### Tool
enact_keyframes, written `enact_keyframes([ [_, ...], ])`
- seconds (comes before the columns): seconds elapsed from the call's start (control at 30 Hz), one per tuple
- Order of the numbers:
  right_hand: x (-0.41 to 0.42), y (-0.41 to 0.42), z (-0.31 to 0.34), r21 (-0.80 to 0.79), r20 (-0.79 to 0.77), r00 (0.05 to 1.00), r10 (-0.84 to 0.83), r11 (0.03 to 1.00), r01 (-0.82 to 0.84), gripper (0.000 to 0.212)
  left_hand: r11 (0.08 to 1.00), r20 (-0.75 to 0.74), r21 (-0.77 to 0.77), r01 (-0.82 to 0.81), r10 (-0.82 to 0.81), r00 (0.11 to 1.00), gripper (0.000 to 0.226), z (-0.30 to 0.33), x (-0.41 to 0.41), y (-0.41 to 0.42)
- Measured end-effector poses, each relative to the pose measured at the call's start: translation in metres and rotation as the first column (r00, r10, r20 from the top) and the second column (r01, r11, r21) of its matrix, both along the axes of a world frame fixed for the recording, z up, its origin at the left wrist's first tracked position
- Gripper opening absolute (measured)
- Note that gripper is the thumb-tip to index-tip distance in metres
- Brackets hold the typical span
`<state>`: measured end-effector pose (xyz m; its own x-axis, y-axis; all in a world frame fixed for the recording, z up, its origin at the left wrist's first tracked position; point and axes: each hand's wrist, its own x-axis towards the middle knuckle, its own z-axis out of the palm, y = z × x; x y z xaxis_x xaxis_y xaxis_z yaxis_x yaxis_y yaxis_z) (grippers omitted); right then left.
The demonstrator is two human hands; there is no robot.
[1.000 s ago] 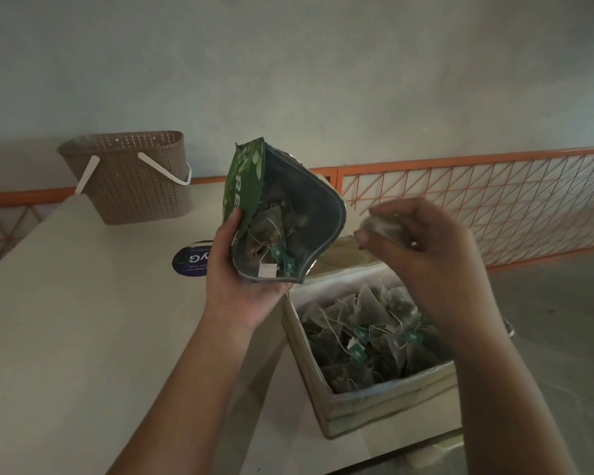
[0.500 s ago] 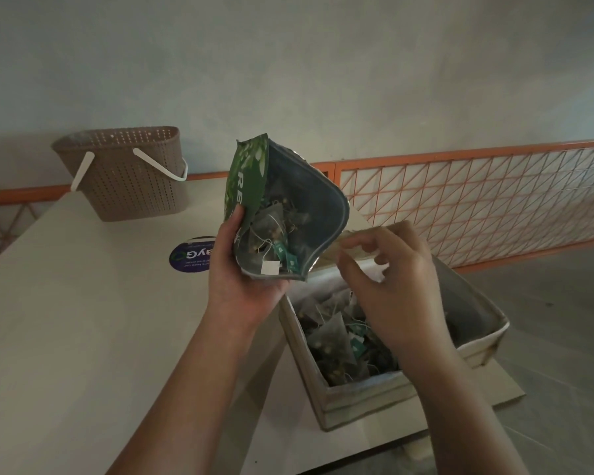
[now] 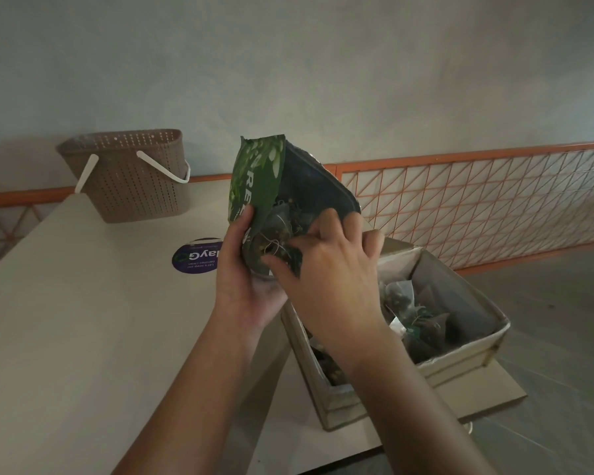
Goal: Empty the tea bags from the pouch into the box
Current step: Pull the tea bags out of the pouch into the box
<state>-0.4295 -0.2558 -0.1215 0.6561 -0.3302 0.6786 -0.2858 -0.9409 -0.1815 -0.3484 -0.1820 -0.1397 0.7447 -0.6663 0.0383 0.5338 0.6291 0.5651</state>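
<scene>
- The cardboard box (image 3: 460, 363) is sitting nearest, at the table's (image 3: 83, 337) right front edge, already holding a heap of pyramid tea bags (image 3: 415, 317); part of its inside is hidden behind the right forearm.
- The right hand (image 3: 330, 269) is reaching into the pouch's mouth with fingers spread and dipping among the bags inside; whether they are pinching a bag I cannot tell.
- The left hand (image 3: 251, 279) is gripping the green foil pouch (image 3: 271, 200) from below and behind, thumb wrapped on its printed face, holding it tilted with the mouth toward the box.
- The step in hand looks like fetching the remaining bags out; several are showing inside, so the task seems part done.
- The next move likely calls for a sure pinch, then a short carry right over the box rim, minding tangled strings.
- Farther back, a purple round sticker (image 3: 196, 257) is lying on the table, and a brown perforated basket (image 3: 131, 176) is standing near the wall; neither is standing in the way.
- An orange lattice railing (image 3: 477, 207) is running behind.
</scene>
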Motion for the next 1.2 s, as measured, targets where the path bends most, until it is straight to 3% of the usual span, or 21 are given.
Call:
enact_keyframes([
  [0.17, -0.001, 0.003, 0.000, 0.077, 0.072, 0.996, 0.054, 0.995, -0.059, 0.035, 1.000, 0.034, 0.008, -0.028, 0.028, 0.999, 0.045, 0.000, 0.000, 0.000],
  [0.33, 0.000, 0.002, -0.002, 0.027, -0.032, 0.999, -0.002, 1.000, 0.003, 0.033, 0.999, 0.064, 0.019, -0.036, 0.035, 0.997, 0.048, -0.001, -0.001, -0.001],
  [0.47, 0.001, -0.001, -0.001, 0.005, -0.049, 0.999, 0.002, 1.000, -0.002, 0.017, 1.000, 0.043, 0.020, -0.018, 0.017, 0.999, 0.048, 0.000, -0.003, -0.001],
  [0.63, -0.003, -0.010, 0.008, 0.099, -0.054, 0.998, 0.038, 0.995, -0.032, 0.017, 0.999, -0.022, 0.037, -0.002, 0.003, 1.000, 0.050, 0.000, -0.001, -0.001],
  [0.73, -0.007, -0.016, 0.017, 0.301, 0.133, 0.975, 0.178, 0.930, -0.211, 0.010, 1.000, -0.057, 0.021, 0.007, -0.006, 0.998, 0.049, -0.001, 0.001, -0.002],
  [0.87, -0.019, -0.024, 0.037, 0.546, 0.439, 0.860, 0.260, 0.683, -0.485, 0.006, 1.000, -0.032, 0.025, 0.010, -0.009, 0.999, 0.050, -0.003, 0.001, -0.003],
  [1.03, -0.036, -0.033, 0.050, 0.540, 0.631, 0.749, 0.201, 0.580, -0.610, 0.009, 0.999, -0.021, -0.003, 0.040, -0.040, 0.999, 0.067, -0.005, 0.004, -0.005],
  [1.2, -0.046, -0.038, 0.046, 0.528, 0.738, 0.665, 0.118, 0.512, -0.677, 0.008, 0.999, -0.068, -0.023, 0.032, -0.034, 0.997, 0.059, -0.006, 0.006, -0.005],
])
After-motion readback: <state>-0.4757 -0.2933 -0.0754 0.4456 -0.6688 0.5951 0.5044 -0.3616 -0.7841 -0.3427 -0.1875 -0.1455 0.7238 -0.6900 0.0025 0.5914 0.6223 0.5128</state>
